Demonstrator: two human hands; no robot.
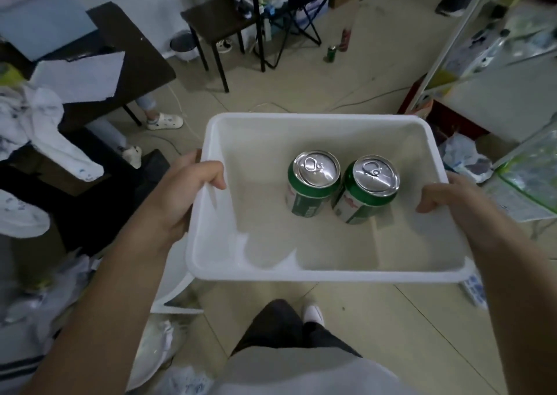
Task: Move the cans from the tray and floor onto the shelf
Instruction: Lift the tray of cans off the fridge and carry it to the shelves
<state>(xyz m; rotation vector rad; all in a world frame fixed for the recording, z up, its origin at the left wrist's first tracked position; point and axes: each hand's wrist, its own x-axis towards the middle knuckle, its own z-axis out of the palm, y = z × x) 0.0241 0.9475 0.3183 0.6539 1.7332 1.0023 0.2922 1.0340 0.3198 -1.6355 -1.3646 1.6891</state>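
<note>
I hold a white plastic tray [319, 274] level in front of me. My left hand [184, 192] grips its left rim and my right hand [452, 198] grips its right rim. Two green cans stand upright side by side inside it: one can [312, 180] left of the other can [367, 186]. Far off on the floor stand a green can [331, 53] and a red can [345, 39]. The shelf [494, 63] with glass boards rises at the right.
A dark table [120, 60] with papers and cloth is at the left. A small stool [217, 24] and a folding chair [295, 12] stand at the back. Another person's feet [164, 121] are near the table. Plastic bags lie by the shelf and at lower left.
</note>
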